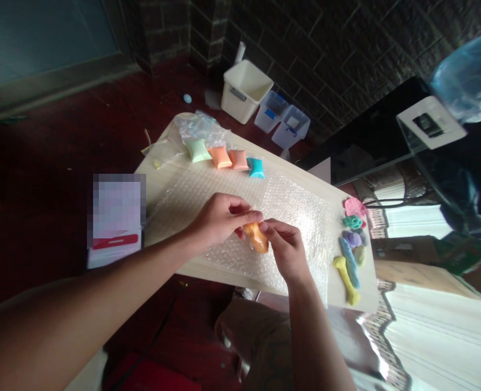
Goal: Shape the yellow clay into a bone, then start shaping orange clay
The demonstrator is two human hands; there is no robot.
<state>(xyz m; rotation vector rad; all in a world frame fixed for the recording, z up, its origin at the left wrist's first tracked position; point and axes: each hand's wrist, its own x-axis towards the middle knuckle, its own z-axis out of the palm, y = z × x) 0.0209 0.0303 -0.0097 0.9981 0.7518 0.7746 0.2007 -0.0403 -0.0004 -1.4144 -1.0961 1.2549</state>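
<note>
Between my two hands hangs an orange packet of modelling clay (258, 240) in a clear, shiny wrapper. My left hand (226, 218) pinches its upper edge with thumb and fingers. On the packet's right side, the fingertips of my right hand (283, 244) grip the same wrapper close to the left thumb. Both hands are above a sheet of bubble wrap (297, 222) spread on the table (159, 228). Beyond them lie a pale green packet (198, 150), an orange packet (221, 157), a salmon packet (239, 159) and a blue packet (256, 168).
Shaped clay pieces, including a yellow bone shape (347, 281), a blue roll (349, 263) and a pink piece (354, 208), lie at the table's right end. Crumpled clear plastic (202, 129) rests at the far left corner. A white bin (244, 92) stands on the floor behind.
</note>
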